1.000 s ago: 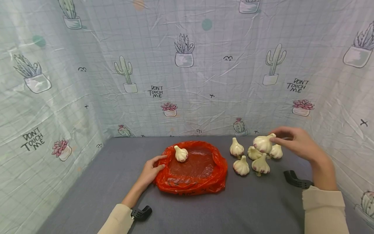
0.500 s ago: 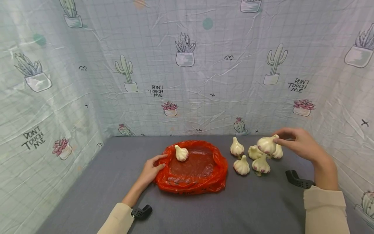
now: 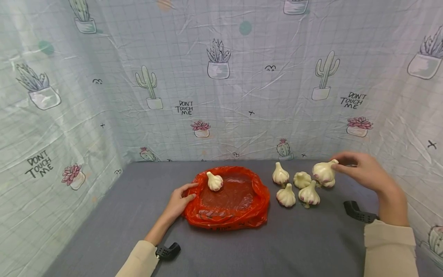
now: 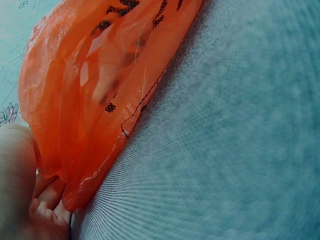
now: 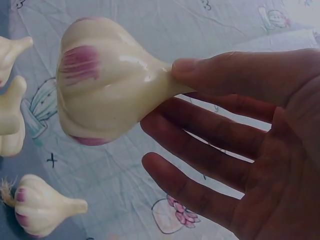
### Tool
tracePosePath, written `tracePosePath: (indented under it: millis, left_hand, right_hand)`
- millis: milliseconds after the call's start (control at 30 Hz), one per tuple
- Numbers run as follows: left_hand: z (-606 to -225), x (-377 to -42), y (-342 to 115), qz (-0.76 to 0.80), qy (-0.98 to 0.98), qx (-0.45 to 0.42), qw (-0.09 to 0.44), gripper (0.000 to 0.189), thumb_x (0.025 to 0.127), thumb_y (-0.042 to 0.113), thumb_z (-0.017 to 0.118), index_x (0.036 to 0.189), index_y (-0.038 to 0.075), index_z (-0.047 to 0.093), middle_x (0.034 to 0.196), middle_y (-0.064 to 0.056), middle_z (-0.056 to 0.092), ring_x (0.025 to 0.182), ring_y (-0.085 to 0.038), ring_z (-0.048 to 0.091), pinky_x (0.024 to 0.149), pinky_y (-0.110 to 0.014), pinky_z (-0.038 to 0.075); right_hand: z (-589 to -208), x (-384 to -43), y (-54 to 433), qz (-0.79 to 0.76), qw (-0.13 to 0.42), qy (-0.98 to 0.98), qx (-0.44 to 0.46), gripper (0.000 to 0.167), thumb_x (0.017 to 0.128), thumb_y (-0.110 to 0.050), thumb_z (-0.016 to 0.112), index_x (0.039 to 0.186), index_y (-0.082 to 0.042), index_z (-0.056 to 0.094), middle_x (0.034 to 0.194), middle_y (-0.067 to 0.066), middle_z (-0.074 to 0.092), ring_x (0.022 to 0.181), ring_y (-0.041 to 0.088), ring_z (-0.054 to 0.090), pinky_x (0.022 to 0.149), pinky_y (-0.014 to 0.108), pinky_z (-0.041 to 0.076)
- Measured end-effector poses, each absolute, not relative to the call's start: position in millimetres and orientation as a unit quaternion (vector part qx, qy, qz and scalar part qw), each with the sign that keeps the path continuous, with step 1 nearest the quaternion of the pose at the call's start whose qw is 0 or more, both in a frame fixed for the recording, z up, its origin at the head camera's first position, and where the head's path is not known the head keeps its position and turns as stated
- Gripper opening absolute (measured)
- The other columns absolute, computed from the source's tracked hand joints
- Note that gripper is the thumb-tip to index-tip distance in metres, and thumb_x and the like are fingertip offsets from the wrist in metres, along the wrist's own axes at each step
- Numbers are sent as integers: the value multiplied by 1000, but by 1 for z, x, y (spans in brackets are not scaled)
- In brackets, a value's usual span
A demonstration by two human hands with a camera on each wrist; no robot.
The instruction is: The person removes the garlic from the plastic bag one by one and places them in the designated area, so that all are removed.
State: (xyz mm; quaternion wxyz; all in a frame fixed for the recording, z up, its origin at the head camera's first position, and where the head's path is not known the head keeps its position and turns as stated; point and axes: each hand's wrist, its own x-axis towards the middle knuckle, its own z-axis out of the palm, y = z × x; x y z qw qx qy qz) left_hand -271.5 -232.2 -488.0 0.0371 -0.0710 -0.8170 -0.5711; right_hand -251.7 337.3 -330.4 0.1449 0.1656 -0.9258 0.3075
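Observation:
In the head view my right hand (image 3: 361, 169) holds a garlic bulb (image 3: 323, 171) by its stem, raised above the far right of the table. The right wrist view shows the thumb and fingertips pinching the stem of this glossy cream garlic bulb (image 5: 105, 82) with purple patches. Behind it, another bulb is mostly covered. My left hand (image 3: 178, 202) grips the left edge of an open red plastic bag (image 3: 228, 223), its thumb and fingers on either side of the film in the left wrist view. One garlic bulb (image 3: 215, 181) lies inside the bag at the back left.
Several garlic bulbs stand grouped right of the bag, among them a front bulb (image 3: 285, 196) and a back-left bulb (image 3: 280, 175). The grey table (image 3: 242, 254) meets a cactus-printed sheet (image 3: 235, 100) at the back and sides.
My right hand has moved right with the garlic bulb, which now hides more of the bulb behind it. The left hand and the bag stay put.

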Motion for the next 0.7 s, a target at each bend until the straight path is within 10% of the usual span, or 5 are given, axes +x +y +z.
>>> tracePosePath:
  millis: [700]
  left_hand:
    - [-486,-270,-232,-561,-824,-65,41,43,98,4,65,140,12,65,148,-18,58,128,-31,61,89,-17,50]
  right_hand:
    - [-351,-264,364,276,22,-949,150,27,95,-18,71,112,2,75,106,14,76,83,-11,57,70,24,52]
